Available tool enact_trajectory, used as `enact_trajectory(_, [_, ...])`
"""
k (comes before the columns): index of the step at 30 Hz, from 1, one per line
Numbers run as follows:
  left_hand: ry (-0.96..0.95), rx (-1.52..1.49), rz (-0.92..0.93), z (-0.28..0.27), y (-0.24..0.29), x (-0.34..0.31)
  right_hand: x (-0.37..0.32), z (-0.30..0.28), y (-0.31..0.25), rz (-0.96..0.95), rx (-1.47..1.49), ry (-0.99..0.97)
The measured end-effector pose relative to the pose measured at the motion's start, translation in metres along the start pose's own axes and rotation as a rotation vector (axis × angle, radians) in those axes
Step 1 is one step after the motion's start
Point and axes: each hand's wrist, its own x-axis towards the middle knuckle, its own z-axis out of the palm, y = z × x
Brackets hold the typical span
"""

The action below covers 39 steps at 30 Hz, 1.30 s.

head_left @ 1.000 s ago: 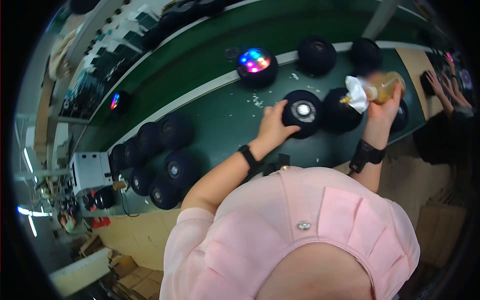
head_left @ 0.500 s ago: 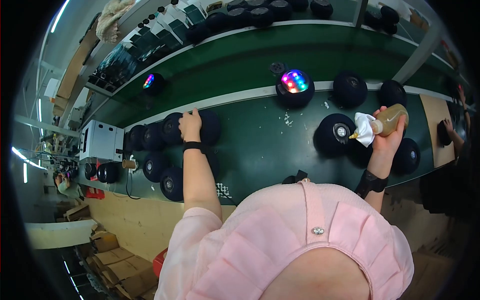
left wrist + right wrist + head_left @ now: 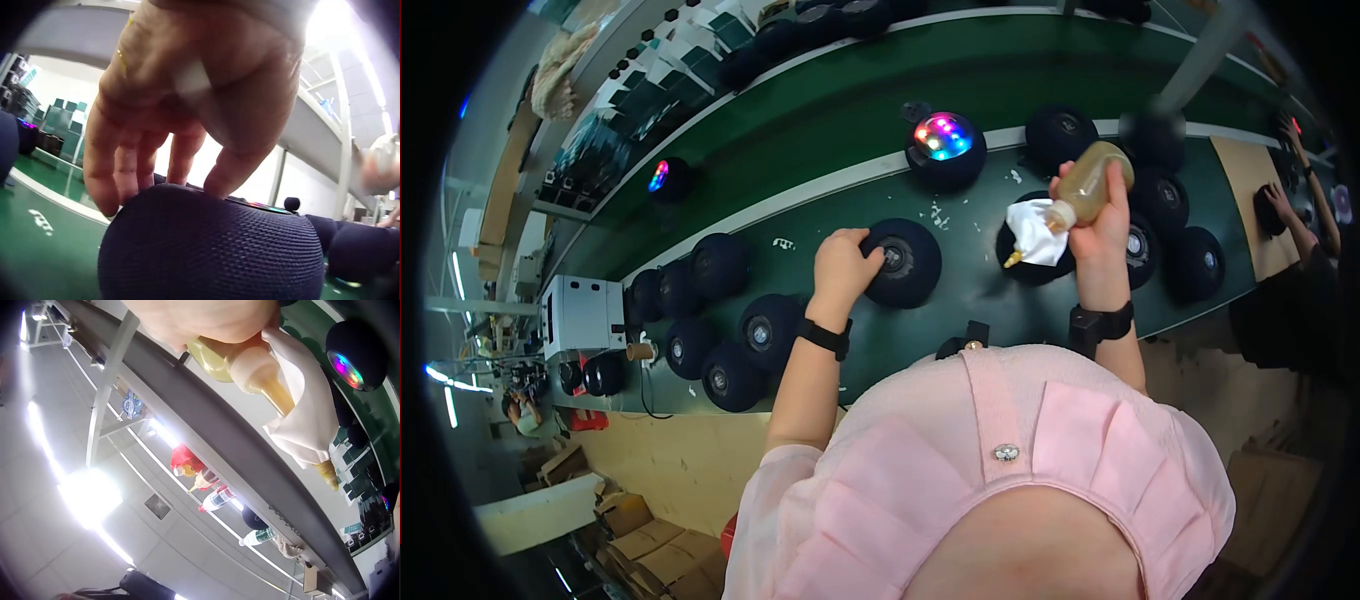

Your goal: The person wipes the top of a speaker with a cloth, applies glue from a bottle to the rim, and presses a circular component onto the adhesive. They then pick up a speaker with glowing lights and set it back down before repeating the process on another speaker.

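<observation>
My left hand (image 3: 840,268) grips the near-left side of a round navy speaker (image 3: 912,270) covered in mesh fabric, its round top plate facing up. In the left wrist view, fingers and thumb curl down over the top edge of that speaker (image 3: 206,250). My right hand (image 3: 1105,235) holds a squeeze bottle (image 3: 1097,178) of yellowish liquid, tilted with its nozzle pointing down and left. A white cloth (image 3: 1040,235) wraps the nozzle, and the yellow tip (image 3: 1013,259) sticks out of it. Beneath the cloth is another speaker (image 3: 1045,277), partly hidden.
Several speakers (image 3: 720,265) stand in a group at the left of the green table (image 3: 830,225), and more (image 3: 1195,265) at the right. A speaker with colored lights (image 3: 945,137) sits at the back. A white machine (image 3: 583,325) stands far left. Another person's hand (image 3: 1285,210) shows far right.
My left hand has gone from the speaker near the bottle to the left group, then brought a speaker rightward to the middle. The bottle has moved left over a speaker.
</observation>
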Motion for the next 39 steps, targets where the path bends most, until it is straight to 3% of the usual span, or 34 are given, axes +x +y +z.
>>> enact_trajectory(1, [-0.008, -0.004, 0.004, 0.004, 0.006, 0.000, 0.001, -0.003, 0.001, 0.023, 0.010, 0.000])
enact_trajectory(4, [0.074, 0.000, 0.292, 0.011, 0.018, 0.003, 0.007, 0.003, 0.017, 0.026, -0.024, -0.030])
enact_trajectory(8, [0.017, 0.050, 0.394, 0.016, 0.026, 0.007, 0.010, 0.009, 0.028, 0.056, -0.019, -0.012])
enact_trajectory(10, [0.074, 0.000, 0.644, 0.018, 0.027, 0.010, 0.013, 0.012, 0.033, 0.064, -0.025, -0.008])
enact_trajectory(11, [0.071, -0.001, 0.644, 0.018, 0.028, 0.012, 0.014, 0.013, 0.036, 0.073, -0.034, -0.006])
enact_trajectory(17, [-0.079, 0.108, 0.615, 0.017, 0.024, 0.028, 0.022, 0.017, 0.050, 0.072, -0.069, 0.005])
enact_trajectory(21, [-0.158, -0.195, 0.388, 0.013, 0.022, 0.041, 0.033, 0.018, 0.063, 0.029, -0.102, -0.053])
enact_trajectory(23, [-0.319, -0.401, 0.133, 0.012, 0.019, 0.044, 0.041, 0.020, 0.075, -0.158, -0.213, -0.083])
enact_trajectory(27, [-0.377, -0.643, -0.021, 0.020, 0.012, 0.042, 0.037, 0.036, 0.096, -0.248, -0.271, -0.142])
enact_trajectory(29, [-0.364, -0.644, -0.025, 0.023, 0.011, 0.041, 0.034, 0.041, 0.105, -0.248, -0.285, -0.084])
enact_trajectory(31, [-0.351, -0.651, -0.030, 0.025, 0.011, 0.040, 0.037, 0.039, 0.113, -0.307, -0.430, -0.212])
enact_trajectory(39, [-0.328, -0.665, -0.059, 0.023, 0.013, 0.037, 0.027, 0.047, 0.130, -0.401, -0.677, -0.290])
